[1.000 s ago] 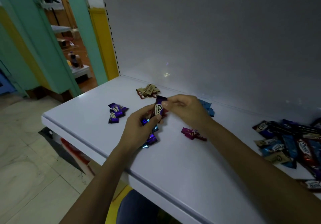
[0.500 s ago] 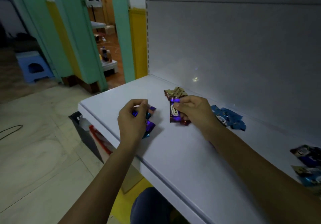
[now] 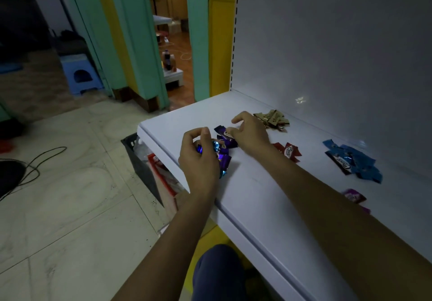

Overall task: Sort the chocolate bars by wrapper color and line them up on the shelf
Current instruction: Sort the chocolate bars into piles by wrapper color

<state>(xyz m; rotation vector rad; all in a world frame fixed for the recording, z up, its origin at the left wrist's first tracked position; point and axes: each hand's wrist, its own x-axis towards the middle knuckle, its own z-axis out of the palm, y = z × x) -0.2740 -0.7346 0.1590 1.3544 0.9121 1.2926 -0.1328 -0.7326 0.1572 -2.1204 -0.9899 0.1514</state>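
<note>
Fingers [image 3: 192, 137] of left hand [image 3: 198, 163] curled tight, thumb to forefinger, gripping a bunch [image 3: 224, 164] of purple bars. Foil ends poking out below the palm on the thumb side, long axis running from back left to front right. Sits at the front left corner of the shelf [image 3: 245, 195]; resting or hovering, cannot tell.

Just right of those fingers, touching the bunch: the purple pile [image 3: 228, 143], flat on the shelf and wedged between both hands. Top bar [image 3: 225, 134] slanted the same way, logo up.

Fingers [image 3: 231, 130] of right hand [image 3: 252, 133] bent and spread, tips down on that top bar, one finger lifted clear behind. Thumb hidden, so pinching or merely pressing: cannot tell.

Further right, well apart from the purple: tan bars [image 3: 272, 118] at the back, red bars [image 3: 289, 151] just beside the right wrist, blue bars [image 3: 353, 161], a pink bar [image 3: 354, 195] nearest the front.

Probably turns on this: pile directly right of the left fingers and a little farther back, so only a short slide that way to add the bunch. Left hand nearer for that; right hand already on top and likely needing to lift off first. Bars roughly parallel already, so little turning called for.
</note>
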